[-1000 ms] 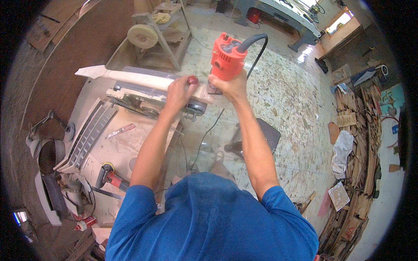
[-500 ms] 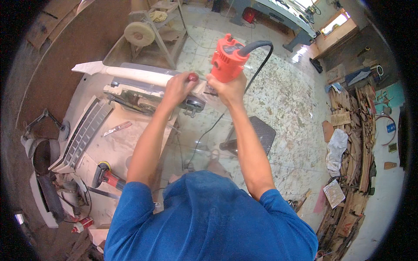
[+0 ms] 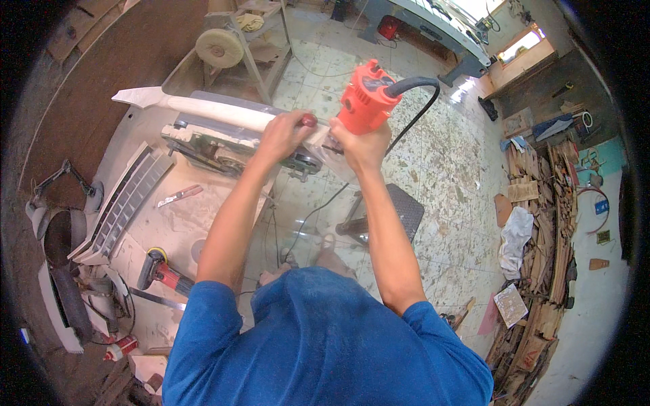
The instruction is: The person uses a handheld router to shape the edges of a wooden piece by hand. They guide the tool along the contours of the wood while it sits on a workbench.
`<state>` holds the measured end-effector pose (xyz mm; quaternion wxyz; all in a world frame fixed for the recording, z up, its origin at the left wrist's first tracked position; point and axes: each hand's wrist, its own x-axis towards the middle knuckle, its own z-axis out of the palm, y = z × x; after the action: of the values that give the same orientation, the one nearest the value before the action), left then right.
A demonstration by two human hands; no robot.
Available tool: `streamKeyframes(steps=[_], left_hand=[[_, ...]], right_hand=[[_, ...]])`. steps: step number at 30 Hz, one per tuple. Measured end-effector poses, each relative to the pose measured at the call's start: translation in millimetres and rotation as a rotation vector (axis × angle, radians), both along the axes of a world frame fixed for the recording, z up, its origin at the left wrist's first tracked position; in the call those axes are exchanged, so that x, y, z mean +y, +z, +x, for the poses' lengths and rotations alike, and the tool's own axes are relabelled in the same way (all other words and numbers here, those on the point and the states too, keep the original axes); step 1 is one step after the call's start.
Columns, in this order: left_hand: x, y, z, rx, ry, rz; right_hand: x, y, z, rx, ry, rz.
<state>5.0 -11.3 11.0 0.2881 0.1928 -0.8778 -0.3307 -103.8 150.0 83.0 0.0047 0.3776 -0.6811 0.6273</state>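
Watching from my end, the right hand (image 3: 365, 149) was wrapped around the orange power tool (image 3: 369, 101), left hand (image 3: 279, 137) gripping the dark-red knob (image 3: 309, 120) (two-handed for steadiness, I figured).

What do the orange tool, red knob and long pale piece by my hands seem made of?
Orange tool: probably satin plastic, given its even colour and vent slots. Red knob: maybe shiny plastic or lacquered wood, judging by its highlight. Long pale piece: possibly bare wood, from its matte cream surface; grain unclear.
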Motion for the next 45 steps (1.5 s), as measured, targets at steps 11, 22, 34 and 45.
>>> streamKeyframes(steps=[11,22,34,45], left_hand=[[-2,-8,1,0.047,0.004,-0.046],[-3,-7,2,0.009,-0.023,-0.042],[1,-3,3,0.034,-0.005,-0.043],[0,-16,1,0.092,0.036,-0.063]], right_hand=[[0,3,8,0.071,-0.04,-0.021],[-1,2,15,0.037,-0.046,-0.067],[3,-3,8,0.007,-0.029,-0.014],[0,-5,-12,0.022,0.056,0.015]])
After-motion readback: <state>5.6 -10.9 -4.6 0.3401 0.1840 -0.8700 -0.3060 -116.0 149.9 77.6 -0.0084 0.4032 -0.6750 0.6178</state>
